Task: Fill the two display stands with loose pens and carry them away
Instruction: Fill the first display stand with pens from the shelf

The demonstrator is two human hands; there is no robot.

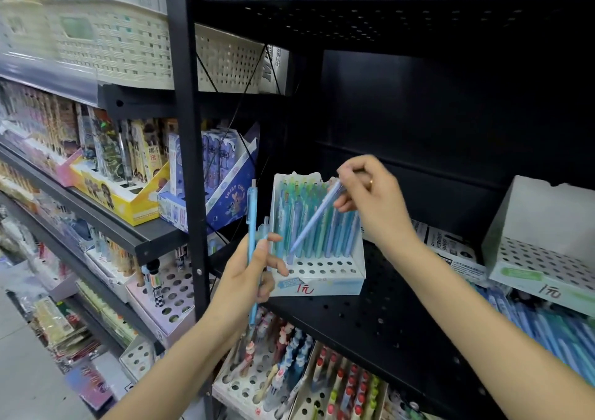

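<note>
The right hand [375, 199] pinches a pale lilac pen [314, 218] near its upper end, thumb and fingers curled round the barrel, and holds it slanted so that its lower tip sits at a hole in the front left part of the near display stand [328, 283]. The left hand [248, 278] grips 2 light blue pens [251, 226] upright, fingers wrapped round the barrels, just beside the stand's left wall. That stand is a white and blue card box marked "1元" on its front lip; its back rows are packed with upright blue, green and lilac pens [317, 223], while the front rows of holes show open. It rests on a black perforated shelf [370, 323]. Well apart to the right on the same shelf stands the second display stand [544, 258], white and green, also marked "1元", with its holes in view and no pens standing in them. Below its front edge lies a heap of loose blue pens [553, 329], near the right forearm. Behind, between the 2 stands, small white boxes [450, 246] lie flat. To the left, other shelves carry colourful pen boxes [135, 175] and cream baskets [106, 46].
</note>
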